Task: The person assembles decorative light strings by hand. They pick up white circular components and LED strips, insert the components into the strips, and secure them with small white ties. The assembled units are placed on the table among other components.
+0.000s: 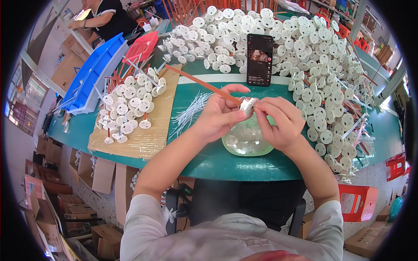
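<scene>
Over green table (pixel 209 161), orange rod (pixel 202 84) slants up-left.

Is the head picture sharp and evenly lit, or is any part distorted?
Head view: even daylight, soft shadows; hands and white disc sharp at centre; the table edge bows from fisheye; black corners frame the picture; mild glare on the clear bowl.
</scene>
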### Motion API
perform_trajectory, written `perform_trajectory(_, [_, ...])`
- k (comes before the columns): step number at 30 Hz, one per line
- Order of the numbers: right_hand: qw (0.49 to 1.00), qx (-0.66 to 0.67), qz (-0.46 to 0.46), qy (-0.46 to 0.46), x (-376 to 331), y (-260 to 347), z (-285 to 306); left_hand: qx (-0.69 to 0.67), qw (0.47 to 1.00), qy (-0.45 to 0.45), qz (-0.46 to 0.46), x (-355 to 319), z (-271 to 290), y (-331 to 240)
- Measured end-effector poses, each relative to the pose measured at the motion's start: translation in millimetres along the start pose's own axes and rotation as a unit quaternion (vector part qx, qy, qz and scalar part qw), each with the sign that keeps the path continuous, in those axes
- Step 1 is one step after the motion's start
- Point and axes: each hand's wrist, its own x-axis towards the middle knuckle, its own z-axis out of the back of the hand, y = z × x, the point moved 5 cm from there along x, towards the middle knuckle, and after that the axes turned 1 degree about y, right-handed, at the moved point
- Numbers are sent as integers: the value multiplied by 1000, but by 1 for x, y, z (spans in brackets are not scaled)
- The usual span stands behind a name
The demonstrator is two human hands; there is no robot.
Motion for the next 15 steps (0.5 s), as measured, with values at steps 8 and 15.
perform_trajectory(8, [998,-39,39,-7,-4,2,-2,-1,1000,-25,-8,0,0,1])
perform_trajectory(15, [999,-39,27,-14,-3,3,-4,-14,1000,-18,-10,-1,3,7])
